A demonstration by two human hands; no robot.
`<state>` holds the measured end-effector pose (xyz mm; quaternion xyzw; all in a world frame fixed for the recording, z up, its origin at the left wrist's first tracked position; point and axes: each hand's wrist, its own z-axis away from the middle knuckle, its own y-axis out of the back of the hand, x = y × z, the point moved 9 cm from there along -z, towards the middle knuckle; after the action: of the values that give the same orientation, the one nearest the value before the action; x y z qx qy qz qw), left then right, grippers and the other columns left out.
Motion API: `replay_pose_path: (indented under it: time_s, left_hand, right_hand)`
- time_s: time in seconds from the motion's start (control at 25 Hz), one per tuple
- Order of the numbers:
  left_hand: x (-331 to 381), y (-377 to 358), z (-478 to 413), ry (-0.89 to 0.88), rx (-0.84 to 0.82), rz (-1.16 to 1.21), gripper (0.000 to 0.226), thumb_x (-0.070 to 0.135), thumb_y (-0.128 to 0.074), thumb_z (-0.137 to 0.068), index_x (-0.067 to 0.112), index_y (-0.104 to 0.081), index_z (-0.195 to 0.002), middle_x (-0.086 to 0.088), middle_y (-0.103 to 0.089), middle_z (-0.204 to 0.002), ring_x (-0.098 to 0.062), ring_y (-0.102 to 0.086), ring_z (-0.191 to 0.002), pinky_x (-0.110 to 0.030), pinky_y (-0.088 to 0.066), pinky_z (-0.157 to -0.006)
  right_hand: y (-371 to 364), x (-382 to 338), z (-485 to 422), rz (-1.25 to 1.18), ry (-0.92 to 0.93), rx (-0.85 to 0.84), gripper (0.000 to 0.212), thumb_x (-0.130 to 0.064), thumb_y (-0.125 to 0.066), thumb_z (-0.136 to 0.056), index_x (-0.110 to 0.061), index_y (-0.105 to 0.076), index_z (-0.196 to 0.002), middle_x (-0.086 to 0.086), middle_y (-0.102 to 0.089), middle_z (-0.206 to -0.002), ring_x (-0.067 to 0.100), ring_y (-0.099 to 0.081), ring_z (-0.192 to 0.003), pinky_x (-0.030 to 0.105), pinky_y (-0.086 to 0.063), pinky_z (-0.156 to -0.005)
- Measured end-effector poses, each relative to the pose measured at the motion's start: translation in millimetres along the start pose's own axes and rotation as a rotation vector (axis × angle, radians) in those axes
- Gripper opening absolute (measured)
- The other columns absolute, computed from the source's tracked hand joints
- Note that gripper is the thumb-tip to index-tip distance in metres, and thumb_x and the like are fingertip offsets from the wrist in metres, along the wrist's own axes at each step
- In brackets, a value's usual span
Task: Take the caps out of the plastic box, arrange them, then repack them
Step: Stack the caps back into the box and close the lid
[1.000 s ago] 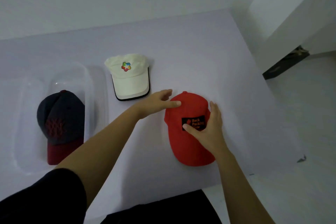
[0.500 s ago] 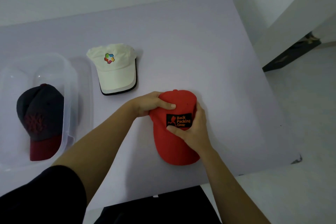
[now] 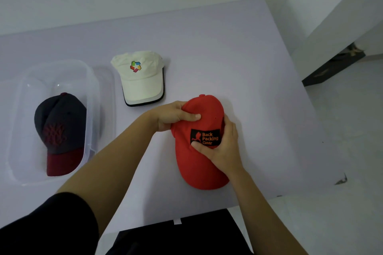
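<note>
A red cap with a black "Back Packing Gear" patch lies on the white table, brim toward me. My left hand grips its crown from the left, thumb on top. From the right, my right hand holds the crown, thumb pressed below the patch. A cream cap with a coloured logo lies on the table behind, to the left. A dark grey cap with a maroon brim sits inside the clear plastic box at the left.
The table ends close to the red cap's brim at the front and about a cap's width to the right. A white wall runs behind, and a dark doorway gap shows at the right.
Both hands went from resting flat on the red cap to gripping its crown. The cap's crown is now squeezed between them.
</note>
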<state>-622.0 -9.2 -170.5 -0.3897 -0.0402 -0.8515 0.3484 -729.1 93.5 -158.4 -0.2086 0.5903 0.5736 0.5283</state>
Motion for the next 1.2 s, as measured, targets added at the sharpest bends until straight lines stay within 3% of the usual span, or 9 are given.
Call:
replay_pose_path:
  time_s: [0.24,0.32,0.44,0.6,0.68,0.8,0.92,1.04,1.2]
  left_hand:
    - [32.4,64.0,95.2,-0.188,0.040,-0.021,0.030,0.014,-0.064,-0.078,0.010,-0.066,-0.108,-0.008,-0.073,-0.103,-0.021,-0.070,-0.093,-0.031,-0.058,-0.077]
    - [42.1,101.1,140.2,-0.249,0.111,-0.033,0.025,0.014,-0.064,-0.075,0.012,-0.069,-0.099,-0.005,-0.075,-0.092,-0.017,-0.072,-0.084,-0.028,-0.058,-0.070]
    - [52.3,181.3,222.3,-0.348,0.244,-0.066,0.029,0.023,-0.076,-0.063,0.017,-0.075,-0.092,-0.003,-0.076,-0.091,-0.015,-0.072,-0.082,-0.025,-0.057,-0.066]
    - [60.3,271.9,309.4,-0.442,0.380,-0.185,0.057,0.043,-0.089,-0.045,0.022,-0.075,-0.096,-0.002,-0.075,-0.099,-0.016,-0.071,-0.091,-0.024,-0.057,-0.072]
    - [67.0,302.5,338.5,-0.494,0.435,-0.227,0.057,0.044,-0.087,-0.047,0.022,-0.074,-0.097,-0.001,-0.075,-0.099,-0.015,-0.071,-0.093,-0.024,-0.056,-0.073]
    - [76.4,335.0,368.9,-0.558,0.498,-0.289,0.042,0.035,-0.078,-0.062,0.022,-0.071,-0.101,0.002,-0.075,-0.100,-0.016,-0.070,-0.096,-0.022,-0.056,-0.076]
    - [83.7,344.9,375.3,-0.587,0.501,-0.342,0.037,0.030,-0.073,-0.067,0.022,-0.069,-0.103,0.003,-0.075,-0.099,-0.016,-0.070,-0.097,-0.023,-0.055,-0.079]
    - [88.0,344.7,368.4,-0.614,0.500,-0.403,0.032,0.028,-0.072,-0.071,0.022,-0.069,-0.103,0.005,-0.075,-0.097,-0.015,-0.070,-0.096,-0.025,-0.055,-0.081]
    - [98.6,341.2,356.2,-0.654,0.521,-0.479,0.024,0.016,-0.066,-0.086,0.016,-0.066,-0.110,0.007,-0.073,-0.099,-0.014,-0.070,-0.095,-0.025,-0.056,-0.083]
  right_hand:
    - [-37.5,-101.1,9.0,-0.126,0.153,-0.046,0.099,-0.059,-0.073,-0.062,-0.030,-0.024,-0.143,-0.015,-0.036,-0.135,0.002,-0.034,-0.128,0.013,-0.031,-0.098]
    - [-54.1,-136.9,7.6,-0.277,0.179,-0.056,0.082,-0.060,-0.058,-0.073,-0.029,-0.026,-0.142,-0.011,-0.039,-0.137,-0.004,-0.038,-0.127,0.011,-0.032,-0.100]
    - [-94.3,-174.7,3.9,-0.439,0.142,0.028,0.048,-0.048,-0.031,-0.093,-0.028,-0.036,-0.136,-0.009,-0.049,-0.127,-0.006,-0.047,-0.116,0.000,-0.034,-0.089]
    - [-195.3,-195.4,11.4,-0.205,0.108,-0.074,0.033,-0.021,-0.044,-0.098,-0.014,-0.045,-0.130,-0.001,-0.054,-0.117,0.012,-0.051,-0.108,0.023,-0.043,-0.092]
    - [-244.2,-203.3,15.5,-0.047,0.162,-0.197,0.047,-0.018,-0.058,-0.091,-0.011,-0.040,-0.134,0.002,-0.051,-0.124,0.013,-0.050,-0.114,0.035,-0.043,-0.101]
    - [-298.9,-219.2,8.8,0.232,0.211,-0.410,0.086,-0.032,-0.071,-0.080,-0.010,-0.021,-0.146,0.007,-0.030,-0.148,0.019,-0.034,-0.135,0.035,-0.032,-0.111]
    - [-324.1,-224.4,-7.7,0.414,0.149,-0.540,0.110,-0.037,-0.080,-0.071,-0.009,-0.008,-0.149,0.011,-0.018,-0.154,0.025,-0.026,-0.140,0.035,-0.028,-0.110]
    - [-339.8,-217.6,-22.4,0.459,0.039,-0.628,0.115,-0.035,-0.084,-0.065,-0.007,-0.008,-0.147,0.014,-0.027,-0.151,0.028,-0.034,-0.136,0.037,-0.035,-0.106]
    - [-347.3,-208.2,-38.0,0.553,-0.041,-0.658,0.104,-0.033,-0.087,-0.061,-0.005,-0.023,-0.139,0.014,-0.041,-0.139,0.029,-0.044,-0.125,0.036,-0.043,-0.096]
